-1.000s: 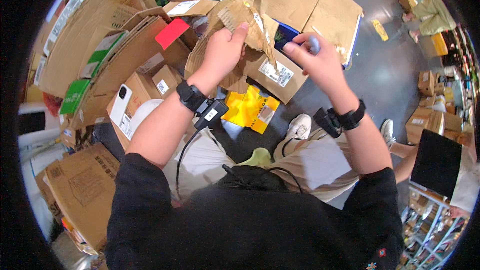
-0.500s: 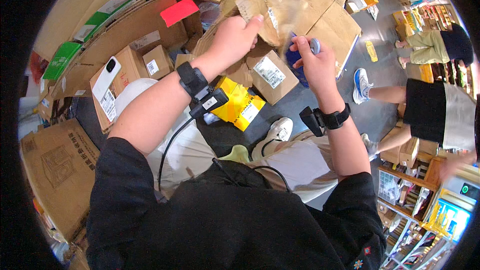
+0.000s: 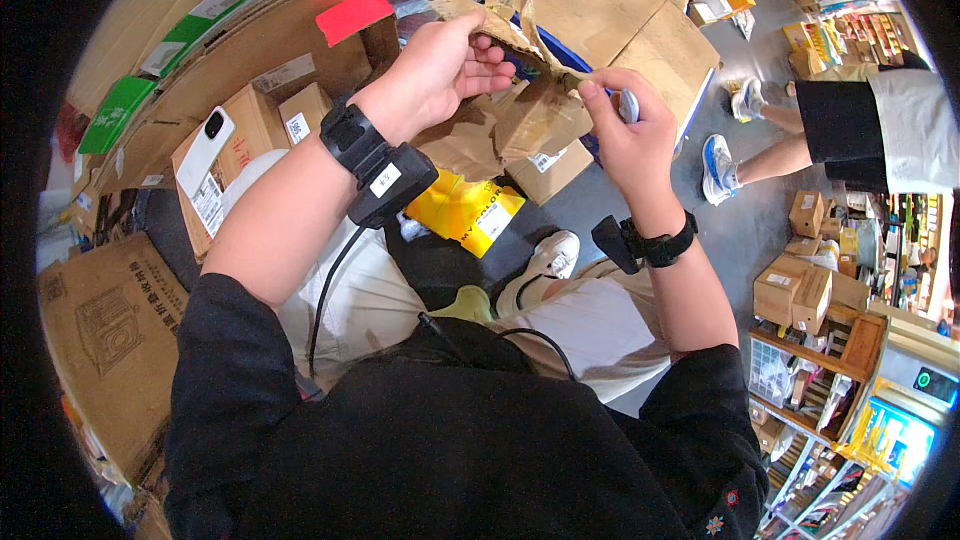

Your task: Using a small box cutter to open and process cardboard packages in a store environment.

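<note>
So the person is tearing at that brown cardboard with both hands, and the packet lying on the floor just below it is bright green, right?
Not quite. The packet on the floor below the brown cardboard is bright yellow, not green, as the head view shows. The rest holds: the left hand and the right hand both grip the cardboard.

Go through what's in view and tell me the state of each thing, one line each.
Left hand: gripping the torn cardboard flap.
Right hand: closed around a small grey tool, pinching the flap's edge.
Cardboard box: open, flaps torn and crumpled.
Yellow packet: lying on the floor, sealed as far as I can tell.
White phone: leaning face down on a carton.
Red card: sticking up from stacked cartons.
</note>
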`<state>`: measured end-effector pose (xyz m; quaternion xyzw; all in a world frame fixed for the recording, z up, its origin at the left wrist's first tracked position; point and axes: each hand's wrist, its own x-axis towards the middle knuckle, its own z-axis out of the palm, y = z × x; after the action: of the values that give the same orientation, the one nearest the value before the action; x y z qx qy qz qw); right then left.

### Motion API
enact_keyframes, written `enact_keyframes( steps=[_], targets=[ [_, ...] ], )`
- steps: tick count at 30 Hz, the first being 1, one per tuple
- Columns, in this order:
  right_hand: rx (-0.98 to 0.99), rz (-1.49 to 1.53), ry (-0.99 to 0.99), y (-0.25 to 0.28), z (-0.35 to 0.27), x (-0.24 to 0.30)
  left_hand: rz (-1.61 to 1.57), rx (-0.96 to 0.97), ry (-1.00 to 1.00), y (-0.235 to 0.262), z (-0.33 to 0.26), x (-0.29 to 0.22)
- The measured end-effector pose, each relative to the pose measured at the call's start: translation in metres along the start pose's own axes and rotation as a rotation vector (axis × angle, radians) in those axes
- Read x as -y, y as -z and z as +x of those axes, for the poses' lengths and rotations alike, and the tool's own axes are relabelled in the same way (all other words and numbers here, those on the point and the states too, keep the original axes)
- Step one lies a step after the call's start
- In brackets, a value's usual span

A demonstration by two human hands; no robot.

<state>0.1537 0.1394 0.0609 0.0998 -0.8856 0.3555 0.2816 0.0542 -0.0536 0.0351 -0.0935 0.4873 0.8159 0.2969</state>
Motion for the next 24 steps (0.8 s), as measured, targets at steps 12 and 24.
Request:
enact_keyframes(
  steps=[12,24],
  targets=[
    [0.164,0.372,-0.709,0.019,0.007,-0.006,1.208,0.213,-0.964,-0.029,-0.02,-0.006],
    [0.109,0.402,-0.562,-0.001,-0.006,0.0,1.331,0.241,-0.872,-0.035,-0.026,0.024]
  ],
)
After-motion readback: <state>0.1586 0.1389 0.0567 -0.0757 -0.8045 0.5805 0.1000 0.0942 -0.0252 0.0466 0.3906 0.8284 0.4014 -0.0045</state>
